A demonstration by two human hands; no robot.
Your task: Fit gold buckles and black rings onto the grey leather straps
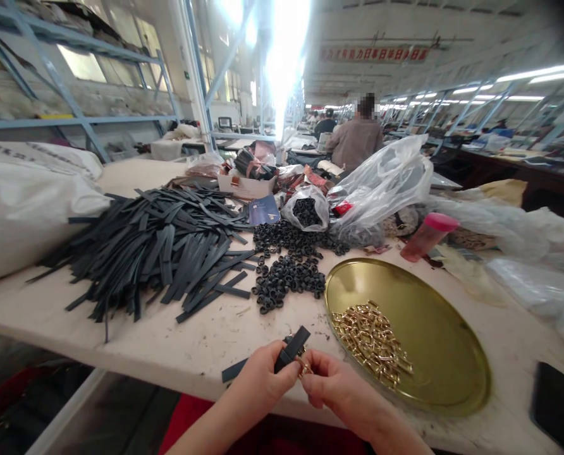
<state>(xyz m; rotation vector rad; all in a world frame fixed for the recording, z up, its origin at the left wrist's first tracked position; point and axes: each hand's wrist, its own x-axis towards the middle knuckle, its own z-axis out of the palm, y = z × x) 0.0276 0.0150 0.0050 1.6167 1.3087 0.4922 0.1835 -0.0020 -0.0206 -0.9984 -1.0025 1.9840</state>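
My left hand [267, 377] is closed around a dark strap [297, 343], whose folded end sticks up past the thumb. Fingers of my right hand [327, 377] pinch a small gold buckle [305, 365] against that strap; its exact fit on the strap is hidden by the fingertips. Both hands meet just above the table's front edge. Beyond them lies a heap of small black loops [286, 281]. To the right, a round gold tray [438, 341] holds a pile of gold metal buckles [372, 341]. Many loose dark straps [168, 246] are piled at left.
A white sack [26, 208] bulges over the table's left side. At the back are a clear plastic bag [386, 183], a bag of black loops [306, 213] and a pink-lidded jar [429, 237]. A black phone [557, 404] lies at right. A person [356, 139] sits farther off.
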